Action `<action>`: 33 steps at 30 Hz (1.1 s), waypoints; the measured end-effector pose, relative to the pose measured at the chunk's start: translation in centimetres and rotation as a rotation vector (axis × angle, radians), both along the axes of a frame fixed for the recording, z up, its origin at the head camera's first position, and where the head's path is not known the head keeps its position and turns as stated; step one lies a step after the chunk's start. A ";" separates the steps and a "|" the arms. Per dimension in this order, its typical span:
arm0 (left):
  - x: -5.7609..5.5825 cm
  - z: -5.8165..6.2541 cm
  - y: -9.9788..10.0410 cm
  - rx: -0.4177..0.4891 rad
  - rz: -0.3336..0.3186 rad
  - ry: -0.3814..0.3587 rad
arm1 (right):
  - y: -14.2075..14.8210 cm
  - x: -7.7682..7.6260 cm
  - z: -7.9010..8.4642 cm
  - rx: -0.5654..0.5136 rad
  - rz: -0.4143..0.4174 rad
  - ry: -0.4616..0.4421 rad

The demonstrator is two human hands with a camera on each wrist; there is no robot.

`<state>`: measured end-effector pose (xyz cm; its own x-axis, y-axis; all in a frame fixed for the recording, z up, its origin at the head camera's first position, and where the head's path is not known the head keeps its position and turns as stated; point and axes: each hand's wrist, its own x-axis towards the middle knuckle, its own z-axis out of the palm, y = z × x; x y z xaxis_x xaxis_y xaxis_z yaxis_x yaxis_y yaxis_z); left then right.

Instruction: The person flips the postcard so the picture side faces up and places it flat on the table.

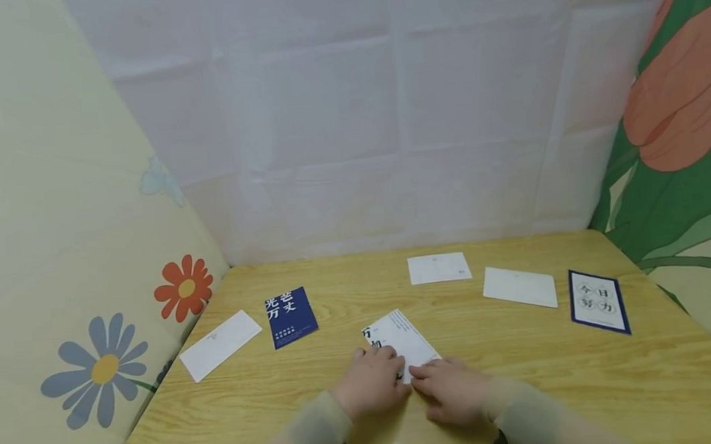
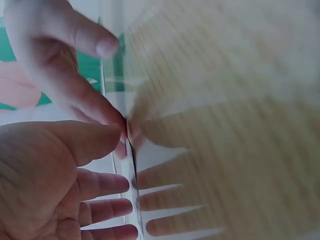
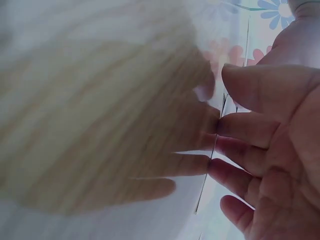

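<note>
We count six cards on the yellow wood-grain table (image 1: 507, 355): three nearly blank white rectangular cards (image 1: 220, 346), one deep-blue card with white characters (image 1: 297, 325), one blue-bordered white card (image 1: 599, 303), and, at front centre, one white card with bold black characters (image 1: 406, 338) along its left edge, lying aslant. Our left hand (image 1: 374, 380) and right hand (image 1: 453, 386) rest fingertips on it, fingers extended.
</note>
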<state>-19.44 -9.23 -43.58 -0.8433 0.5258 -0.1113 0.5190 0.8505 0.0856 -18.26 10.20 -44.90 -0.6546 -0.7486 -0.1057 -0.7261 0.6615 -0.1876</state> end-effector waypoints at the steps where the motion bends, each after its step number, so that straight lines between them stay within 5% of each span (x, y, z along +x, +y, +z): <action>1: 0.1 0.0 0.0 0.002 -0.004 -0.004 | -0.2 -0.1 0.0 0.005 -0.006 -0.002; 12: -0.2 -0.1 -0.4 -0.023 0.014 0.025 | 0.2 -1.1 0.1 -0.054 -0.042 -0.074; 21: -1.6 -0.2 -1.6 -0.026 0.069 -0.007 | 5.0 -3.2 0.3 -0.146 -0.203 -0.125; 33: -3.0 -0.7 -2.8 -0.013 0.116 0.009 | 12.1 -5.9 -0.2 -0.150 -0.399 -0.021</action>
